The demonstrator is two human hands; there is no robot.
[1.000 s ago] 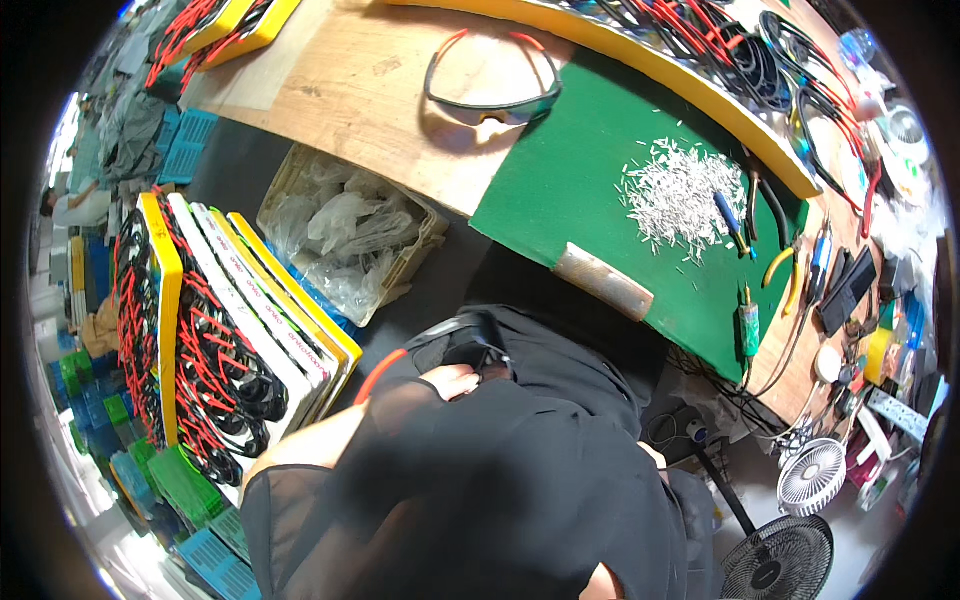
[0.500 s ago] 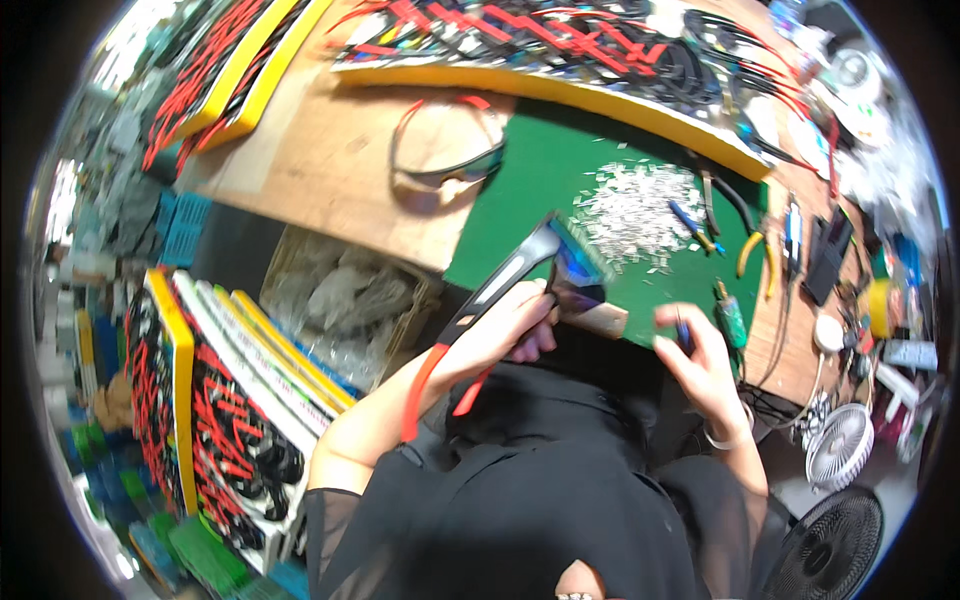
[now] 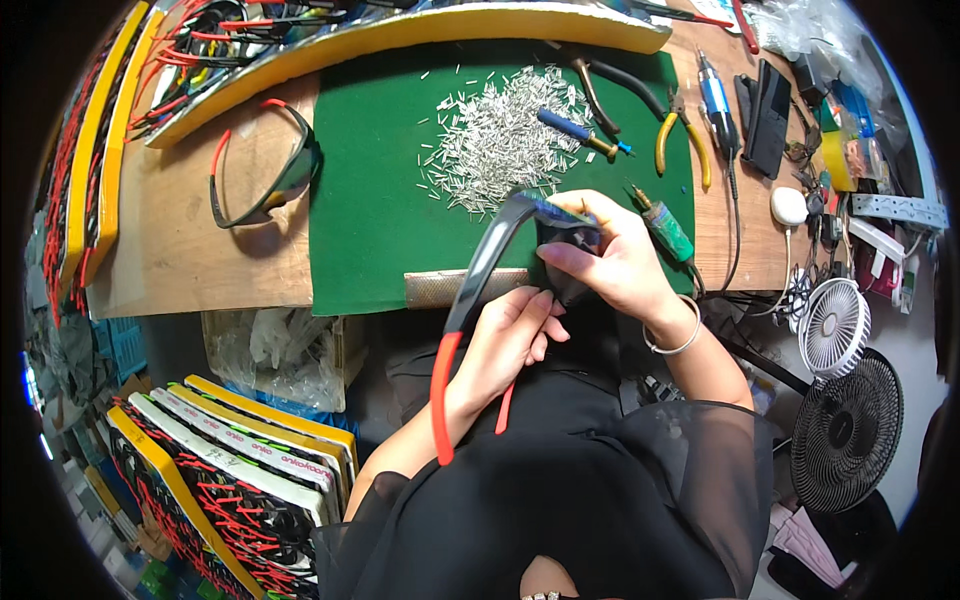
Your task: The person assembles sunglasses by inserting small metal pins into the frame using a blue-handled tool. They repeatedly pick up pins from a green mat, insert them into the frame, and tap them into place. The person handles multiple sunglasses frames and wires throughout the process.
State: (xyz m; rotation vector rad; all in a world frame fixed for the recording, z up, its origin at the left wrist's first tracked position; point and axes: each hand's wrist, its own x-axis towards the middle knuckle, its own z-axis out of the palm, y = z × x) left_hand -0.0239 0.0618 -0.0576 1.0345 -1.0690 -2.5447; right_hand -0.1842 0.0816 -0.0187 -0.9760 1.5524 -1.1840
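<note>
Over the front edge of the green mat I hold sunglasses with dark lenses and black temples ending in red tips. My left hand is closed with bent fingers around their lower part, between the two temples. From the right, my right hand pinches the lens end, its thumb lying on the dark lens and its fingers behind the frame. Whether the right hand hides a small thing I cannot make out. A heap of small silvery slivers lies on the mat just beyond, beside a blue-handled screwdriver.
Another pair of sunglasses rests at left. Dark-handled pliers, yellow-handled cutters and a green-handled tool lie at right. Yellow-edged trays of eyewear line the back. Two fans stand at lower right.
My right hand has come left from beside the mat onto the lens end of the sunglasses. My view has shifted, so the bench appears further left and higher.
</note>
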